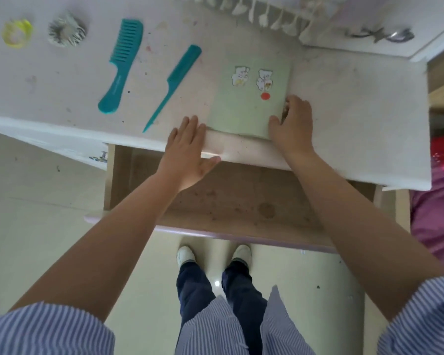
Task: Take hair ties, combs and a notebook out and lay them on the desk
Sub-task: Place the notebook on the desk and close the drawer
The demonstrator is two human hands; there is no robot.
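Note:
A pale green notebook [249, 101] with bear stickers and a red dot lies flat on the desk [356, 119] near its front edge. My right hand [292, 124] grips the notebook's near right corner, thumb on the cover. My left hand [187, 147] rests flat on the desk edge just left of the notebook, fingers apart, holding nothing. Left of the notebook lie a teal tail comb [174, 83] and a teal wide-tooth comb [122, 65]. Further left sit a grey scrunchie [67, 30] and a yellow hair tie [17, 34].
An open drawer [241, 201] stands out below the desk edge, between my arms, its bottom bare. A cloth with white tassels [254, 14] hangs at the desk's back. A dark hair clip [382, 34] lies at the far right. Pink bedding [438, 201] is at the right.

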